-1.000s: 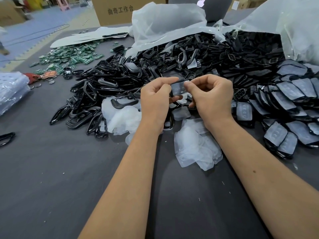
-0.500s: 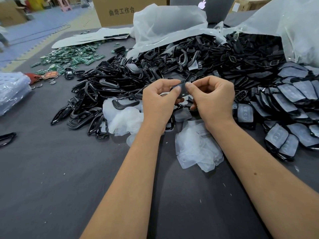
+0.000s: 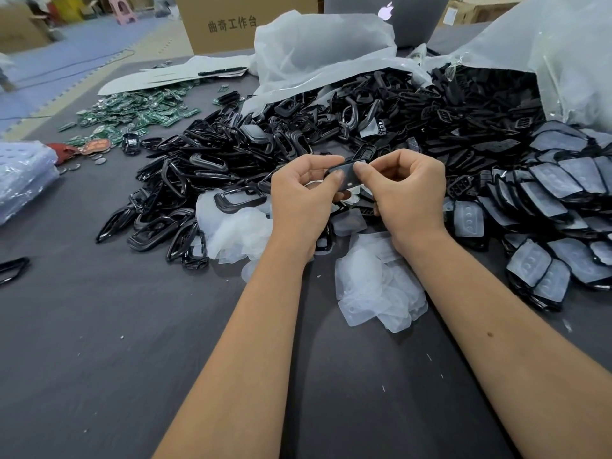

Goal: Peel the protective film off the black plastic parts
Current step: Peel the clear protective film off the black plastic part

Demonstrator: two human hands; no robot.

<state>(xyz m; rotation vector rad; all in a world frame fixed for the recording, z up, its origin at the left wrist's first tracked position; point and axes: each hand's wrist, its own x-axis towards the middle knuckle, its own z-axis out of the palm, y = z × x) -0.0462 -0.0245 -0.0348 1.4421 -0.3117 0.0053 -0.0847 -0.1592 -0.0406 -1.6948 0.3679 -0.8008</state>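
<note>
Where the grey table (image 3: 99, 359) carries the stock, the largest lot is a heap of black plastic frames (image 3: 231, 160) spilling from torn white plastic bags (image 3: 318, 58) across its far half; to the right lies a spread of film-covered black parts (image 3: 559, 193), overlapping one another up to the table's right edge; behind stand a cardboard box (image 3: 228, 24) with printed characters and a grey laptop (image 3: 390, 14), lid towards the camera; far left, a scatter of green circuit boards (image 3: 132, 111); near the wrists, two loose piles of peeled film (image 3: 374, 286), pale and translucent, one under each forearm; raised above these, left hand (image 3: 298, 200) and right hand (image 3: 407, 193), both with fingers curled, pinching one black plastic part (image 3: 347, 172) between thumbs and forefingers at table centre; whether film is on it cannot be told
</note>
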